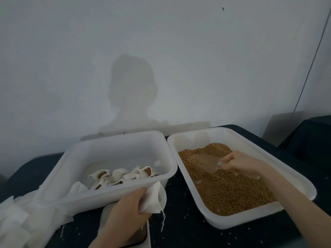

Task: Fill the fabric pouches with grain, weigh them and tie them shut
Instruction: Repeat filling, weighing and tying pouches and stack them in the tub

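Right hand (240,164): fingers closed round the handle of a clear scoop (206,162), whose bowl lies in the grain (227,190), toward the far end of the right tub (293,169). Whether the scoop is loaded cannot be told.

Left hand (125,210): fingers and thumb pinch an empty white pouch (154,199), mouth up, drawstring hanging, held above the table's near edge between the two tubs.

Under the left wrist: a flat scale (107,212) at the near edge, its plate mostly hidden.

Left tub (59,169): several filled pouches (125,175) lie along its near wall; some show grain at open mouths, so these appear not yet tied.

Near left corner of the table (182,230): a pile of unfilled pouches (19,217).

Status, as judged: one batch filled; pouch in hand awaits filling, weighing, tying. The pile and the deep grain suggest much work remains. Spilled grains dot the table.
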Demonstrator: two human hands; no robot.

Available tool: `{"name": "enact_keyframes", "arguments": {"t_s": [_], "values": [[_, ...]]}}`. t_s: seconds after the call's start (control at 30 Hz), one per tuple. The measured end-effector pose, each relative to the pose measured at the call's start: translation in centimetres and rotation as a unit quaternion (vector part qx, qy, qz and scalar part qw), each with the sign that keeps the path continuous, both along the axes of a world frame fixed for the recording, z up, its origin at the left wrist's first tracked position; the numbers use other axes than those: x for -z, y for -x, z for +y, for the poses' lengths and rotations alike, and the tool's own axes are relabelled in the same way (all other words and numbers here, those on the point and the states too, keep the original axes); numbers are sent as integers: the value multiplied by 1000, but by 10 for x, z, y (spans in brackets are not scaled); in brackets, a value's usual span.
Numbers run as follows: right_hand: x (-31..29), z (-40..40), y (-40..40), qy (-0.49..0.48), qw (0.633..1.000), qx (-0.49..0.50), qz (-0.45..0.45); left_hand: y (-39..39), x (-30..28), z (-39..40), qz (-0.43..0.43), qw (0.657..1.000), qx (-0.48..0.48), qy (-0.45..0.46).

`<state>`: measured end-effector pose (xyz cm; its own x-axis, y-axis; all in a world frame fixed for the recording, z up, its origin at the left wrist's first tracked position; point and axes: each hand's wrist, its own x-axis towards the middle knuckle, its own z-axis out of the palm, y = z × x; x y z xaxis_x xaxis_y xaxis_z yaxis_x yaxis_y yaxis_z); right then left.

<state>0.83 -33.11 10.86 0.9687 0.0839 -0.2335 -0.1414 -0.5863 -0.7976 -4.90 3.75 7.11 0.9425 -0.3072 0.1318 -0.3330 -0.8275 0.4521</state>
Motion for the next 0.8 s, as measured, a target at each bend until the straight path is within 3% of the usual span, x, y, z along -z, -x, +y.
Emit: {"name": "enact_keyframes", "arguments": {"t_s": [0.3,0.53,0.8], "values": [[-30,15,21,-1,986,-148,-73,1,-1,19,28,997,-23,74],[-45,61,33,18,944,-329,-34,0,3,30,31,994,-20,104],[-47,84,35,67,942,-329,-22,0,2,41,13,999,-27,44]]}}
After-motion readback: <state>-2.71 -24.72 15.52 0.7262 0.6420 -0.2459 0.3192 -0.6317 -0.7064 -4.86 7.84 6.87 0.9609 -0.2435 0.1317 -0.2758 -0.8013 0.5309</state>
